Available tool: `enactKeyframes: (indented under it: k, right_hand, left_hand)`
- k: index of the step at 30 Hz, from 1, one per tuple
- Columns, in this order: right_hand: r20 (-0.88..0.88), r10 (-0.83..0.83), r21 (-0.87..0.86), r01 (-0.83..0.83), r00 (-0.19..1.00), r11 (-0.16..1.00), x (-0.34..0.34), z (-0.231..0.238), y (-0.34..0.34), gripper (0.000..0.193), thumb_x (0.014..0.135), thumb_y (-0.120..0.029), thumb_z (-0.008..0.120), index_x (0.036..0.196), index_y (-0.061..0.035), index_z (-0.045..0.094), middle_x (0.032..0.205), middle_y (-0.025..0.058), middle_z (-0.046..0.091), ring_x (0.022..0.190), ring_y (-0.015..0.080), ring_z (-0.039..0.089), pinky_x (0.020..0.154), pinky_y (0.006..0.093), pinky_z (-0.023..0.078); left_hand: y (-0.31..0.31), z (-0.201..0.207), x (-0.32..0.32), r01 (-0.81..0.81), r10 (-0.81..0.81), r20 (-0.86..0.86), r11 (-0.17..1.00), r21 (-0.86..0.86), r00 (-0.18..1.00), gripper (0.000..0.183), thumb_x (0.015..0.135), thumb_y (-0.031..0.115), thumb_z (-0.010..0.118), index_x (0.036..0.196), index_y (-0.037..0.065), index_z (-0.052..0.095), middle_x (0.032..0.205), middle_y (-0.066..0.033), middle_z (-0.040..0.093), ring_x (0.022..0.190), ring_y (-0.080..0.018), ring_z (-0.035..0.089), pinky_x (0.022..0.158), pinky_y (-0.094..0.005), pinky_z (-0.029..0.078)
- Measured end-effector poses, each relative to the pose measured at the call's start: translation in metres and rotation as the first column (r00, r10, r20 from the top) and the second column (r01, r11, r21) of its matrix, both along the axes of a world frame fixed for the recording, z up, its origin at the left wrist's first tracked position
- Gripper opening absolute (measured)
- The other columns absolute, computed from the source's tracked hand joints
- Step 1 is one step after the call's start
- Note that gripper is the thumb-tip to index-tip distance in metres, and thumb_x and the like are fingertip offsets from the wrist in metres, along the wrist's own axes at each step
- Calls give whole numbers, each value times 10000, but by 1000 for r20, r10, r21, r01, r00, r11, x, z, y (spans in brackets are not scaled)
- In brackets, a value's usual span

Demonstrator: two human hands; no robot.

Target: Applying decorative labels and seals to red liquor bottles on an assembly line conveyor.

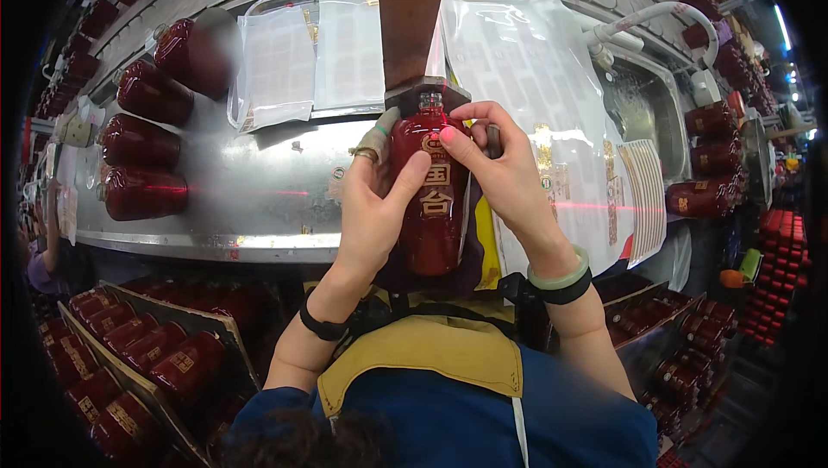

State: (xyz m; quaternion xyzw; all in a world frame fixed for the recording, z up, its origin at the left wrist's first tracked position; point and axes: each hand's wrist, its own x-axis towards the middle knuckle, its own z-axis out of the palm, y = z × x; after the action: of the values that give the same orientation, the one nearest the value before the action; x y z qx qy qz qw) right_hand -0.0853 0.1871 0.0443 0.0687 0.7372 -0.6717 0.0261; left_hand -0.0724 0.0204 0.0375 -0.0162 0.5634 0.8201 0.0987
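Red bottle (440,188) partly hides behind left hand (371,205) and right hand (511,162)

- The left hand (377,201) holds the left side of a dark red bottle (431,248), thumb on its front.
- The right hand (509,162) holds the upper right side, thumb near the bottle's shoulder.
- Gold characters (437,202) mark the front; the clear neck (430,102) points toward a brown post (416,19).
- A pale green bangle (559,271) and a black band (565,290) circle the right wrist.
- Four more red bottles (142,140) form a row on the metal table (267,192) at left.
- Whitish sheets (349,45) lie on both sides of the post.
- A pale curved faucet (668,9) stands beside a metal sink (642,97).
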Motion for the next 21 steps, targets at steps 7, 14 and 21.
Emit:
enactKeyframes:
  k: [7,14,21]
  right_hand:
    - [1,-12,-32,12,1000,999,2,4,-2,255,911,-167,781,1090,-35,656,770,-91,391,701,24,355,606,193,317]
    - [29,-2,-71,4,1000,997,3,9,-3,253,931,-163,763,1101,-22,640,822,-67,520,732,15,412,632,186,362]
    - [5,-12,-85,12,1000,996,3,7,-4,299,910,-187,786,1108,-19,639,827,-65,512,742,23,415,636,192,365]
  left_hand:
    - [3,-5,-8,-30,27,62,998,55,998,570,994,118,680,1465,-86,433,1355,-160,595,1205,-175,601,1042,-325,487]
    - [3,-5,-8,-40,38,55,998,41,998,560,990,127,690,1450,-86,452,1326,-152,615,1185,-170,610,1026,-316,496]
    - [3,-5,-7,-37,35,56,999,33,998,549,996,124,679,1449,-89,453,1324,-156,614,1185,-171,611,1020,-317,502]
